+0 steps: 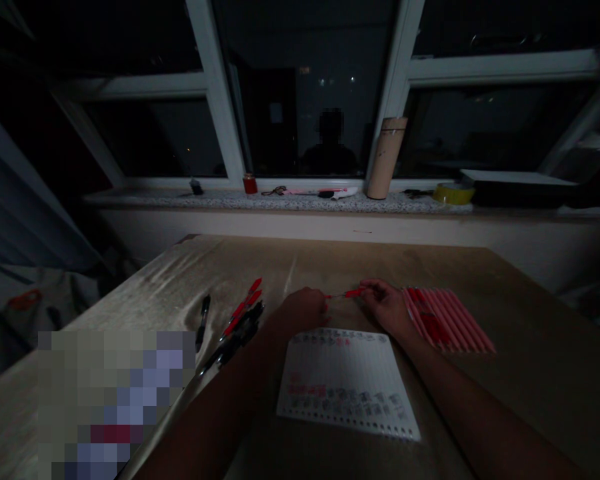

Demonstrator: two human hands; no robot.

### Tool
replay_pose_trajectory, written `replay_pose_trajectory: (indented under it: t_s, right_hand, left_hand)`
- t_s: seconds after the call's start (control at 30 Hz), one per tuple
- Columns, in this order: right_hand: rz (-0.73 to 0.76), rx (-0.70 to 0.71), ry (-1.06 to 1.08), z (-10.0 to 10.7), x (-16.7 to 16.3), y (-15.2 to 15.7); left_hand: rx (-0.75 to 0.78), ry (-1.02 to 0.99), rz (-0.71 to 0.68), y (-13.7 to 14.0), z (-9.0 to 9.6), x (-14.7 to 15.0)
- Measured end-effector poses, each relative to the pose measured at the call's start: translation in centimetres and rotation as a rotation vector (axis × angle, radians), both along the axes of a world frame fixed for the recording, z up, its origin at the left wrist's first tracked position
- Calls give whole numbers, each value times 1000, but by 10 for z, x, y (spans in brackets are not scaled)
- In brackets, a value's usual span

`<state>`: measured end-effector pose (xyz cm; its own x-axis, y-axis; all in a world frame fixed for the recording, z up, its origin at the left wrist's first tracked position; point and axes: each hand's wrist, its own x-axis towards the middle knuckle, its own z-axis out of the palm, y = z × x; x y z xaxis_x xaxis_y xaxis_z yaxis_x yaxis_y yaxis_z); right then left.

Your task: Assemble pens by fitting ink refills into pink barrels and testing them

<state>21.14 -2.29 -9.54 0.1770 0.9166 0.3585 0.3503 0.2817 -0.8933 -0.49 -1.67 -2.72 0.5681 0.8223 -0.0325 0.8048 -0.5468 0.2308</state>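
Note:
My right hand [384, 305] pinches a red pen [353, 293] above the far edge of a notepad. From the pen a thin, pale piece reaches left toward my left hand [305, 308]. Its fingers are closed, with a small red pen part [328, 297] showing at the tips; most of its grip is hidden. Below both hands lies the lined notepad [345, 363], with holes along its edges and rows of red and black marks. Just right of my right hand, pink pencil-like sticks [460, 320] lie side by side, with darker red pieces [433, 328] among them.
Left of my left arm lie red pens [243, 307], black pens [237, 337] and a separate black pen [203, 320]. A blurred patch [130, 407] covers the near left table. On the sill stand a red jar [250, 184], a tan cylinder [387, 160] and yellow tape [453, 194].

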Motion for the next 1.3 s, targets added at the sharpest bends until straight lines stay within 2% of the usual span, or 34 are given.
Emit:
replay_pose_trajectory:
  t_s: [0.3,0.53,0.7,0.9,1.3]
  right_hand:
    - [-8,-22,-24,4,-2,-3]
    - [-7,-8,-45,3,0,-1]
    - [5,-25,-20,-1,1,0]
    - [0,-25,-19,-1,2,0]
    - [-9,-4,-27,1,2,-1]
  left_hand:
    - [0,-54,-14,0,-16,5]
    - [63,-6,68,-8,-16,15]
    - [58,-14,83,-12,-16,25]
    - [120,-1,69,-13,-20,26]
    - [97,29,20,-13,-6,16]
